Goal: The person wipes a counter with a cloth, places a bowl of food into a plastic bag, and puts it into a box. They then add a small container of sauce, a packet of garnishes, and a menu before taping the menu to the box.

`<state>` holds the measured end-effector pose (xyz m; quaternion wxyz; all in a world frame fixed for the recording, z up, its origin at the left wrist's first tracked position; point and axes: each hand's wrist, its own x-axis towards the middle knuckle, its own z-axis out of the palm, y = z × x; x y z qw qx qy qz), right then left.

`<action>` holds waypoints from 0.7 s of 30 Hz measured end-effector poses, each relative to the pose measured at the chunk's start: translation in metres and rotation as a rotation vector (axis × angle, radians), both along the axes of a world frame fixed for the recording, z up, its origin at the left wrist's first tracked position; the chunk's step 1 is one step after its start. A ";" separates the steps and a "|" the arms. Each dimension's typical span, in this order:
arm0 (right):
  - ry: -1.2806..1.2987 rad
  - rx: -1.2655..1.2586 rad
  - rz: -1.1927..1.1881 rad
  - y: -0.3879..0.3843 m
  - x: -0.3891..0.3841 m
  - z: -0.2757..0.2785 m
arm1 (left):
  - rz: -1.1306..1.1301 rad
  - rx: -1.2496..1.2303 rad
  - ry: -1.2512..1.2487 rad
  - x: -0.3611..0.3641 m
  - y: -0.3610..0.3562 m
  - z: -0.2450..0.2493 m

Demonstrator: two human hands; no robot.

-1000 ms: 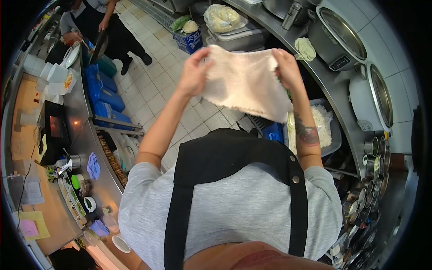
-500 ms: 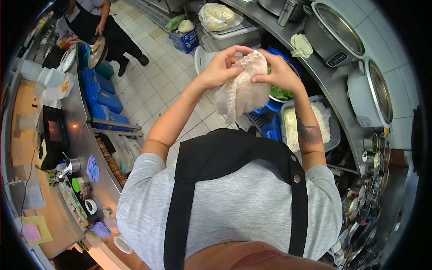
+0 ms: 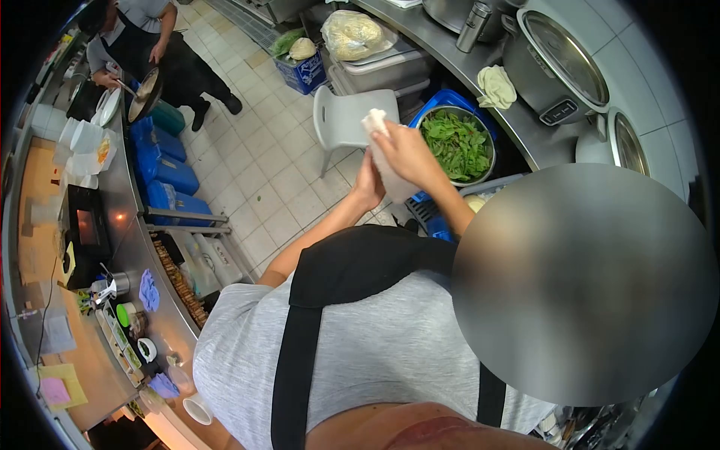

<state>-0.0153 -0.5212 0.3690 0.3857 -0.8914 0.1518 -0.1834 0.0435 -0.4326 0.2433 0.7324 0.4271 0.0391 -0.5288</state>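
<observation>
Steel surface [image 3: 442, 46] runs along the right. Bowl of greens [image 3: 457, 144] sits below it, just beside white stool [image 3: 346, 112]. Cloth [image 3: 377, 122], bunched, is held above the stool, clamped between right hand [image 3: 409, 154] and left hand [image 3: 367, 186], both closed on it.

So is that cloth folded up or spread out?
Folded up. The cloth is a narrow bundle, with the right hand wrapped around it and the left hand against it; only its ends show.

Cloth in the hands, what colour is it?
White, a bit creamy. The head view shows the cloth bunched between the left hand and right hand.
</observation>
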 end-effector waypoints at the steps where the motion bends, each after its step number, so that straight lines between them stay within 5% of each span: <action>1: 0.010 0.027 0.010 -0.001 0.001 -0.002 | -0.010 -0.119 0.111 0.001 -0.006 -0.002; 3: 0.024 0.077 0.034 -0.011 0.002 -0.002 | -0.023 -0.363 0.326 0.005 -0.022 0.001; 7: -0.035 0.149 -0.199 -0.078 -0.018 0.002 | -0.004 -0.451 0.261 -0.001 -0.059 0.028; 10: -0.105 -0.336 -0.297 -0.139 -0.051 -0.024 | -0.115 -0.555 0.452 -0.004 -0.086 0.040; 12: 0.037 -0.107 -0.334 -0.178 -0.071 -0.064 | -0.150 -0.585 0.448 -0.015 -0.113 0.044; 13: 0.140 0.614 -0.202 -0.191 -0.081 -0.061 | -0.182 -0.564 0.408 -0.020 -0.127 0.042; 14: 0.207 1.042 -0.224 -0.201 -0.097 -0.066 | -0.212 -0.540 0.367 -0.025 -0.141 0.041; 15: 0.104 1.216 -0.207 -0.201 -0.110 -0.064 | -0.312 -0.469 0.379 -0.028 -0.154 0.033; 17: -0.036 1.324 -0.228 -0.208 -0.133 -0.074 | -0.509 -0.328 0.401 -0.032 -0.179 0.013; 21: -0.139 1.364 -0.438 -0.256 -0.180 -0.112 | -0.435 0.080 0.001 -0.025 -0.179 0.000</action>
